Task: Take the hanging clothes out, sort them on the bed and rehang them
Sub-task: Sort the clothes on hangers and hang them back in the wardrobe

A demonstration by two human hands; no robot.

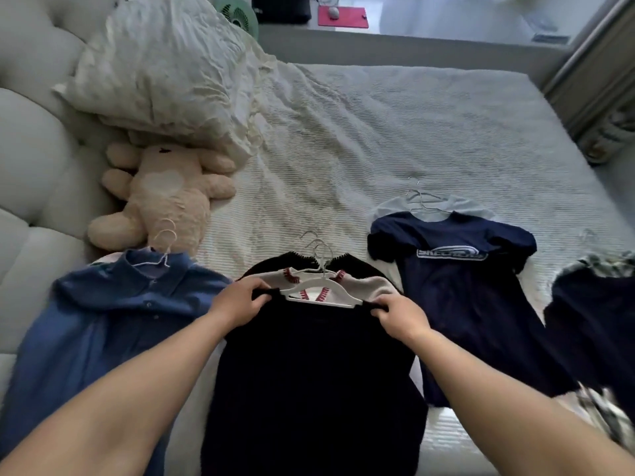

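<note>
Head view: we are pinching the black knit top [309,365] at both shoulders, left hand [237,300] and right hand [400,316] curled on fabric, equally near; its length is running toward us, lying mid-bed on the white plastic hanger [321,295].

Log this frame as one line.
stage: sorting on bed | left hand: grips black knit top shoulder | right hand: grips other shoulder

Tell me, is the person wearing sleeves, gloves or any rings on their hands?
No. Both forearms are bare all the way to the bottom edge of the picture, so no sleeves show. The left hand and the right hand have no gloves, and no rings, watch or bracelets can be seen.
</note>
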